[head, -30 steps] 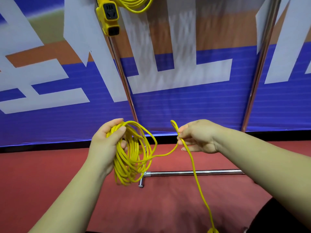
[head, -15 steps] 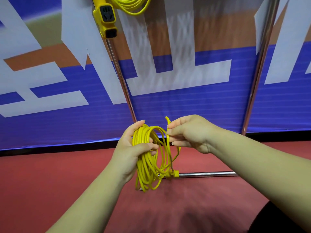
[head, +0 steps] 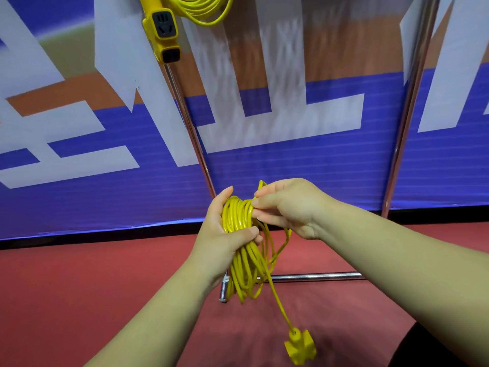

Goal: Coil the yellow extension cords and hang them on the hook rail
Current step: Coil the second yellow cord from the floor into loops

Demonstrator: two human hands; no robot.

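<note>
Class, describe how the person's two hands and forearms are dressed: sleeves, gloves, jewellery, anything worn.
Both are bare. The left hand and right hand have no gloves, rings or watch in view, and both forearms are uncovered, with no sleeves down to the frame edge.

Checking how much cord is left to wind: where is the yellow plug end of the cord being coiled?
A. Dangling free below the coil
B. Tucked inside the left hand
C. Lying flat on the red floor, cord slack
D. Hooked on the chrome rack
A: the yellow moulded plug end hangs on a short tail below the yellow cord coil gripped in the left hand.
</note>
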